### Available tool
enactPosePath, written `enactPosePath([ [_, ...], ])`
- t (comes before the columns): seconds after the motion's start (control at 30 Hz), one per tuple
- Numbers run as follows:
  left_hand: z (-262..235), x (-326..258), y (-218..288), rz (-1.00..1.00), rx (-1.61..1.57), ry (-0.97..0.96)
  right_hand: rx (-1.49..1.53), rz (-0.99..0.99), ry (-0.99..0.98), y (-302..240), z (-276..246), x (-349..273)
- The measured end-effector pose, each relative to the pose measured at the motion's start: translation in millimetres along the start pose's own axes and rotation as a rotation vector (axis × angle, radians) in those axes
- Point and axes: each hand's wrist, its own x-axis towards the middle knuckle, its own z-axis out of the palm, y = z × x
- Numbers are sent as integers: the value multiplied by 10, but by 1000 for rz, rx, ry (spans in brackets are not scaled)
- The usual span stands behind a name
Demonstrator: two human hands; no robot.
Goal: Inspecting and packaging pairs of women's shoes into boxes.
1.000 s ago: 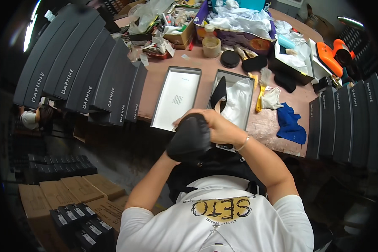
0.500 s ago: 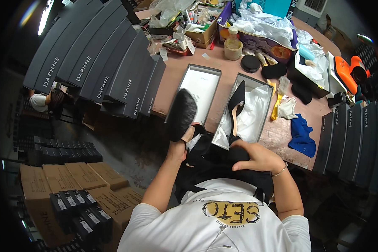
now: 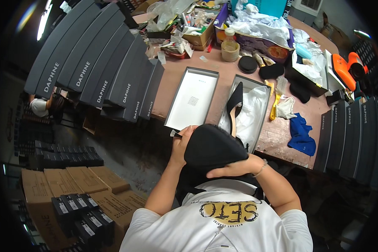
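A large matte-black rounded pad is in front of my body, its upper edge slightly fuzzy. My right hand grips it from the lower right, thumb along its lower edge; the other fingers are hidden. My left hand is closed at the pad's left side on a black shoe, mostly hidden behind the pad. A dark strap end with a white scrap sticks out by the left fingers. Another black pointed shoe lies in an open grey box on white tissue paper.
A shallow white-lined box lid lies left of the shoe box. Stacked dark shoe boxes stand left, more boxes right. A yellow-handled brush, white cloth, blue cloth and black pads lie on the pink table.
My left hand has lowered the shoe, which pointed up over the lid. My right hand has moved left with the pad, which now covers most of the shoe.
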Motion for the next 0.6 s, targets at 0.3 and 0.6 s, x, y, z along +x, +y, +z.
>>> enactPosePath([
  [0.3, -57, -138, -208, -431, -694, -110, -432, 37, 109, 351, 24, 8],
  [0.6, -133, -269, -199, -106, -380, -173, -279, -63, 170, 262, -90, -71],
])
